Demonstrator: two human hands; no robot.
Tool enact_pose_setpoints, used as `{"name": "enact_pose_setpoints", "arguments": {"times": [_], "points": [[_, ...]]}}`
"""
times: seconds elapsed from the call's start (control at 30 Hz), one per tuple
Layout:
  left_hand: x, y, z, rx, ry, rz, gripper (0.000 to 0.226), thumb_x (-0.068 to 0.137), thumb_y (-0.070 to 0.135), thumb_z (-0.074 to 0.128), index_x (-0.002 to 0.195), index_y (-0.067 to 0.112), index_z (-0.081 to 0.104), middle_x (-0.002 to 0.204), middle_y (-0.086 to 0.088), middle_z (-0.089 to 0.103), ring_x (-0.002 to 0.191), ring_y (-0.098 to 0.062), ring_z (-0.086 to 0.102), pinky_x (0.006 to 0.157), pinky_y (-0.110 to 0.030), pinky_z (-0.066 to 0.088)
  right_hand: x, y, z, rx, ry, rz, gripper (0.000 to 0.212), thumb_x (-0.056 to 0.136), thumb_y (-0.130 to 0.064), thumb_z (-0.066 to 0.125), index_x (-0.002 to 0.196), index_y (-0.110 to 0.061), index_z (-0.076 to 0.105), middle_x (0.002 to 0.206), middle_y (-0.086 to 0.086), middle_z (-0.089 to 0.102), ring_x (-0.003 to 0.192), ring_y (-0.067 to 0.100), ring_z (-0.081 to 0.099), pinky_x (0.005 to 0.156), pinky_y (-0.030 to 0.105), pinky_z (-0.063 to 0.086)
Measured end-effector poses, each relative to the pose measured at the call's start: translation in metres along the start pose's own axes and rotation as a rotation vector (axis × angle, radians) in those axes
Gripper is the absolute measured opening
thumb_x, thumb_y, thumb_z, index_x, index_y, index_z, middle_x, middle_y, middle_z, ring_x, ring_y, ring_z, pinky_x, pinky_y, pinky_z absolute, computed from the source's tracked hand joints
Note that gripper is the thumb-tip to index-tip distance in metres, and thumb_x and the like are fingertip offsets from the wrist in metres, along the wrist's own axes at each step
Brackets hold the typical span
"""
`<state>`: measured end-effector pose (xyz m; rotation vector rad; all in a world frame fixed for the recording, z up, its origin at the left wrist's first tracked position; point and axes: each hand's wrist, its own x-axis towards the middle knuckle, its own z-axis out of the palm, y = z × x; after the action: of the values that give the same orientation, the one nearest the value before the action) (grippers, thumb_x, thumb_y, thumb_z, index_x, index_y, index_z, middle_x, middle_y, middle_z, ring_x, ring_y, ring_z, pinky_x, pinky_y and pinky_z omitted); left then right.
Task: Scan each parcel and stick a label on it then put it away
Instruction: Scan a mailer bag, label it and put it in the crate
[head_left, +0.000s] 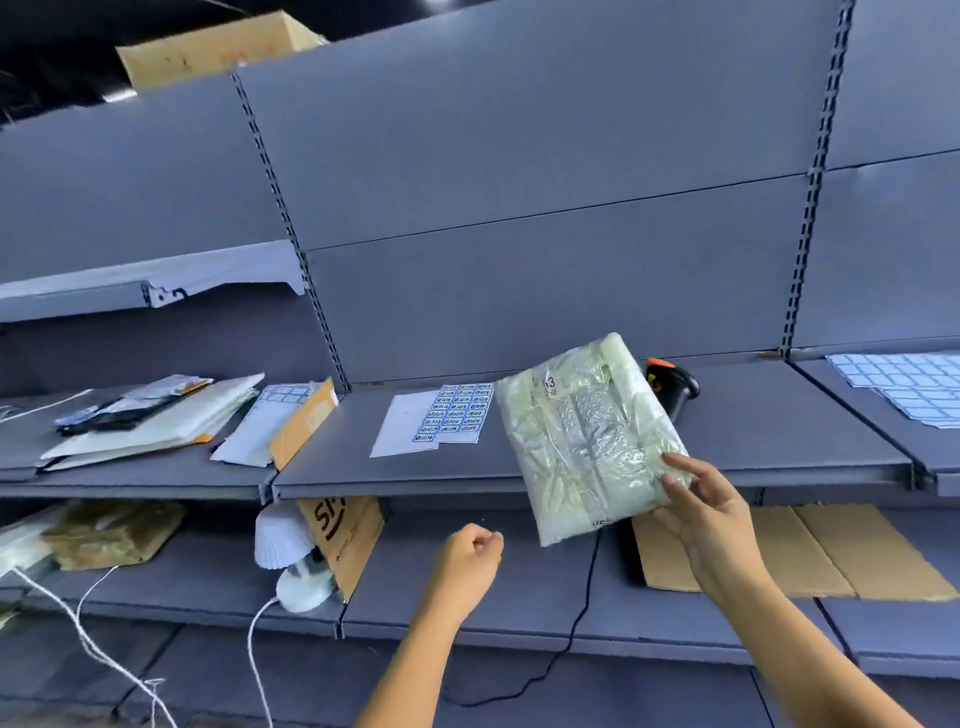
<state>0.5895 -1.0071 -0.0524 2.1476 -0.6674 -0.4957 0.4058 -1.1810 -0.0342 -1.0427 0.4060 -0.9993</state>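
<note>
My right hand (706, 509) holds a flat parcel (587, 431) wrapped in pale, clear plastic by its lower right corner, tilted above the front edge of the middle shelf (727, 457). A small white label with printed digits sits near the parcel's top. My left hand (467, 564) hangs below the shelf edge with its fingers curled and nothing in it. A sheet of blue-bordered labels (441, 418) lies flat on the shelf left of the parcel. The black and orange scanner (675, 389) stands behind the parcel, partly hidden by it.
Stacked envelopes and parcels (150, 421) lie on the shelf at left. More label sheets (904, 384) lie at far right. Below are a small white lamp (291, 556), a cardboard box (343, 535), flat cardboard (810, 551) and a wrapped parcel (114, 532). A black cable (576, 613) hangs down.
</note>
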Motion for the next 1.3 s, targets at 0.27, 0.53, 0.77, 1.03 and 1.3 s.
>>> {"name": "enact_pose_setpoints", "arguments": {"times": [0.27, 0.53, 0.77, 1.03, 1.3], "points": [[0.035, 0.040, -0.002, -0.161, 0.028, 0.072, 0.023, 0.093, 0.039, 0.051, 0.094, 0.017, 0.060, 0.094, 0.002, 0.068, 0.079, -0.016, 0.064, 0.064, -0.024, 0.043, 0.032, -0.006, 0.017, -0.063, 0.008, -0.038, 0.019, 0.092, -0.002, 0.054, 0.102, -0.014, 0.065, 0.091, -0.001, 0.066, 0.075, 0.004, 0.069, 0.063, 0.020, 0.057], [0.109, 0.049, -0.005, -0.309, 0.051, 0.050, 0.025, 0.091, 0.045, 0.054, 0.089, 0.020, 0.056, 0.097, 0.005, 0.065, 0.095, -0.019, 0.063, 0.081, -0.031, 0.047, 0.094, 0.004, 0.041, -0.111, 0.035, -0.033, 0.020, 0.093, -0.003, 0.053, 0.100, -0.016, 0.066, 0.098, 0.000, 0.068, 0.088, 0.013, 0.066, 0.081, 0.028, 0.056], [0.194, 0.056, 0.002, -0.796, -0.285, 0.000, 0.067, 0.071, 0.042, 0.077, 0.123, 0.014, 0.046, 0.120, -0.001, 0.062, 0.104, -0.016, 0.062, 0.085, -0.030, 0.050, 0.159, 0.029, 0.059, -0.068, 0.062, -0.030, 0.012, 0.089, -0.014, 0.062, 0.098, -0.021, 0.066, 0.092, 0.001, 0.066, 0.078, 0.005, 0.065, 0.065, 0.018, 0.056], [0.251, 0.066, 0.008, -1.013, -0.366, 0.154, 0.036, 0.085, -0.001, 0.061, 0.119, 0.005, 0.053, 0.110, -0.010, 0.069, 0.100, -0.022, 0.068, 0.082, -0.034, 0.056, 0.211, 0.050, 0.083, -0.113, 0.002, -0.074, 0.017, 0.081, -0.020, 0.071, 0.098, -0.020, 0.066, 0.074, -0.002, 0.065, 0.072, 0.007, 0.064, 0.066, 0.019, 0.055], [0.251, 0.066, 0.011, -0.857, -0.125, 0.295, 0.051, 0.073, 0.015, 0.073, 0.119, 0.010, 0.053, 0.112, -0.009, 0.069, 0.104, -0.020, 0.066, 0.088, -0.030, 0.052, 0.216, 0.065, 0.118, -1.073, 0.277, -0.567, 0.055, 0.082, -0.020, 0.072, 0.133, -0.014, 0.051, 0.147, 0.014, 0.033, 0.134, 0.031, 0.029, 0.106, 0.040, 0.028]]}}
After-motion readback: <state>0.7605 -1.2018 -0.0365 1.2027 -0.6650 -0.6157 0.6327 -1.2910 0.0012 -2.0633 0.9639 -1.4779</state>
